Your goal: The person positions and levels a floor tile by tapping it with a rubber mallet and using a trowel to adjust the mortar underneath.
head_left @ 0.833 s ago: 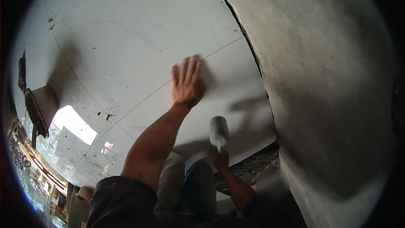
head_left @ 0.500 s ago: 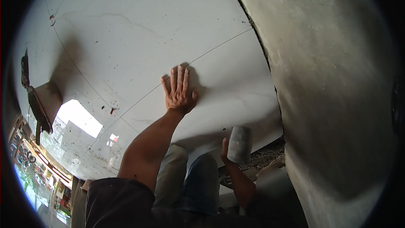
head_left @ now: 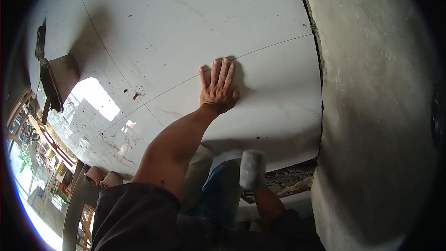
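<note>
right hand hidden behind grey mallet (head_left: 252, 169), mallet slightly blurred, far-left clutter (head_left: 33, 132) too small to tell

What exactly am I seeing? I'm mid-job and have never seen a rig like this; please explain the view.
There is no machine: these are a person's bare hands. A fisheye camera on the head looks down, so straight edges bend and the sides match the person's own.

The left hand is spread flat on pale, glossy tiles, its fingers by a joint line. The right arm reaches to a grey mallet, apparently held, though its head hides the grip.

On the tiles lie dark crumbs and small red pieces. A dirty, dark tool is at far left; a grey wall-like surface runs along the right.
</note>
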`<state>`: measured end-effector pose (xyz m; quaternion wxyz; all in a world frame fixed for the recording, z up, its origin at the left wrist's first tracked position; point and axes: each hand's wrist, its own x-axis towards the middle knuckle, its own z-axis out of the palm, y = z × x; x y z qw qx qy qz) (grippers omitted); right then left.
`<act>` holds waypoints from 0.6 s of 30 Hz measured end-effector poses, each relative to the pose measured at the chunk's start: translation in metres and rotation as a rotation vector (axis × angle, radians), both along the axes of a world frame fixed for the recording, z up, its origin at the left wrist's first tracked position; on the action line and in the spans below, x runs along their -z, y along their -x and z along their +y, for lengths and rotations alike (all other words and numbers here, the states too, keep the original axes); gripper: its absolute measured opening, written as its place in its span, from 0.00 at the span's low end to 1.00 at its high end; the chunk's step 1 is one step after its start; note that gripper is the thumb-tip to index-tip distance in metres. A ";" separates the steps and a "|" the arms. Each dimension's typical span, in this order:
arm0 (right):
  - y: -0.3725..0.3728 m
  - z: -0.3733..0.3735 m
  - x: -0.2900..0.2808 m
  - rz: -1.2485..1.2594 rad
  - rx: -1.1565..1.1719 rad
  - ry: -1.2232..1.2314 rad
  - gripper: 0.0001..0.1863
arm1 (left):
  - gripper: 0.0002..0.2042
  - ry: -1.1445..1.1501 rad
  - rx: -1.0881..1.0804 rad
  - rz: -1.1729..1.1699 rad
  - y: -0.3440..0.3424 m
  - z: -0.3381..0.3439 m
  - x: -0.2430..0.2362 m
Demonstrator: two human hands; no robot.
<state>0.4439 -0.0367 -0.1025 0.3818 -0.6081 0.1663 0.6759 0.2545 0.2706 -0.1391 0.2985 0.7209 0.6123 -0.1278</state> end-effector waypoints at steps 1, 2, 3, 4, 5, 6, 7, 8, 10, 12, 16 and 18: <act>0.002 0.003 -0.005 -0.258 -0.508 -0.120 0.09 | 0.39 0.015 0.003 0.013 0.002 -0.002 0.000; 0.007 0.026 -0.007 -0.519 -1.014 -0.260 0.09 | 0.40 -0.035 -0.015 -0.034 0.006 -0.008 0.008; 0.011 0.040 -0.016 -0.777 -1.518 -0.397 0.10 | 0.40 -0.028 -0.024 -0.022 0.008 -0.010 0.009; 0.008 0.047 -0.022 -0.808 -1.471 -0.608 0.07 | 0.40 -0.078 -0.008 -0.034 0.008 -0.011 0.009; 0.010 0.043 -0.023 -0.793 -1.436 -0.621 0.06 | 0.39 -0.127 0.008 -0.044 0.008 -0.010 0.009; 0.013 0.040 -0.019 -0.787 -1.423 -0.582 0.06 | 0.39 -0.109 0.007 -0.064 0.006 -0.003 0.008; 0.015 0.038 -0.015 -0.788 -1.431 -0.556 0.06 | 0.39 -0.107 0.005 -0.057 0.005 -0.005 0.007; 0.014 0.033 -0.016 -0.803 -1.467 -0.534 0.06 | 0.39 -0.096 0.001 -0.081 0.006 -0.011 0.005; 0.015 0.033 -0.021 -0.818 -1.497 -0.535 0.06 | 0.39 -0.057 0.007 -0.075 0.007 -0.008 0.005; 0.017 0.036 -0.013 -0.768 -1.445 -0.518 0.06 | 0.39 -0.084 0.001 -0.080 0.005 0.000 0.009; 0.023 0.038 -0.030 -0.725 -1.638 -0.441 0.10 | 0.40 -0.110 -0.010 -0.097 0.009 -0.005 0.011; 0.024 0.036 -0.027 -0.739 -1.532 -0.499 0.08 | 0.39 -0.105 -0.003 -0.108 0.007 -0.007 0.006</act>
